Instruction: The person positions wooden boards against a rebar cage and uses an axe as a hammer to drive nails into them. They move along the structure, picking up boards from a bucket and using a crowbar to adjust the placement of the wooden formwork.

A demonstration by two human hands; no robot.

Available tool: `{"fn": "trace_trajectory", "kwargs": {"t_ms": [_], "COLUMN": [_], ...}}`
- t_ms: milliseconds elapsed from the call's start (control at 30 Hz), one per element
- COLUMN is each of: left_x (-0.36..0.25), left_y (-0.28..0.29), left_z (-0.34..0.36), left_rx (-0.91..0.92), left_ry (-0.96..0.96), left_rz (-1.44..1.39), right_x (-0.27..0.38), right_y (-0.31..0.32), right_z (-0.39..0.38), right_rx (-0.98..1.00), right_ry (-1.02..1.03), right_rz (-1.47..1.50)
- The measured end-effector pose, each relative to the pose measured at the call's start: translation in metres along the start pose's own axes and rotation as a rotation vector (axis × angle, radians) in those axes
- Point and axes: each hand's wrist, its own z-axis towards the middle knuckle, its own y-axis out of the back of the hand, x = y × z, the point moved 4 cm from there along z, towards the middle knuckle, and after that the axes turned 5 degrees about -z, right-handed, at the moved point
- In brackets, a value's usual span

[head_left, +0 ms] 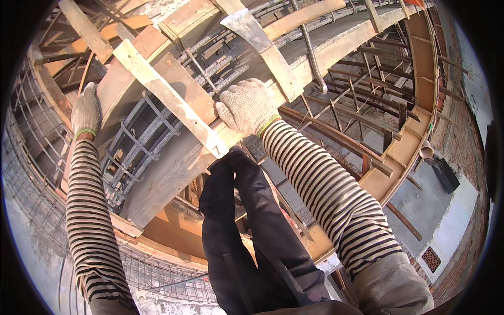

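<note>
Working remotely, I'd brace evenly: right hand (247,106) curled on the near edge of the beam formwork (160,189), left hand (86,111) along its far side, finger closure there I cannot tell.

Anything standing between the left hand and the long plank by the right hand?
Yes: the board beside the left hand, then steel bars. A pale wooden strip also bridges the gap, reaching the plank near the right hand.

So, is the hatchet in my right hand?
No, the hatchet lies beyond your right hand, with a visible gap between them.
</note>
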Motion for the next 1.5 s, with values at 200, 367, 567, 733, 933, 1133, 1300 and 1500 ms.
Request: {"fn": "trace_trajectory", "kwargs": {"t_ms": [200,367,567,733,933,1133,1300,1500], "left_x": [-0.007,0.007,-0.008,-0.005,-0.010,-0.004,-0.002,-0.017], "left_y": [-0.013,-0.014,-0.006,-0.009,-0.007,-0.009,-0.014,-0.007], "left_z": [-0.002,-0.005,-0.018,-0.012,-0.017,-0.017,-0.015,-0.021], "left_rx": [-0.041,-0.097,-0.122,-0.057,-0.103,-0.124,-0.172,-0.188], "left_ry": [0.159,0.180,0.176,0.205,0.213,0.223,0.147,0.206], "left_rz": [0.085,0.056,0.002,0.096,0.004,-0.009,0.014,0.014], "right_x": [0.000,0.001,-0.002,-0.005,-0.006,-0.008,-0.013,-0.048], "right_y": [-0.003,0.001,0.000,-0.009,0.002,0.005,0.001,0.056], "right_z": [0.000,0.004,0.001,-0.001,0.002,0.001,-0.001,-0.023], "right_rx": [-0.096,-0.103,-0.135,-0.213,-0.162,-0.110,-0.178,-0.671], "right_ry": [0.000,-0.008,-0.037,-0.071,-0.095,-0.080,-0.039,0.094], "right_rz": [0.077,0.079,0.124,0.143,0.121,0.156,0.267,0.358]}}
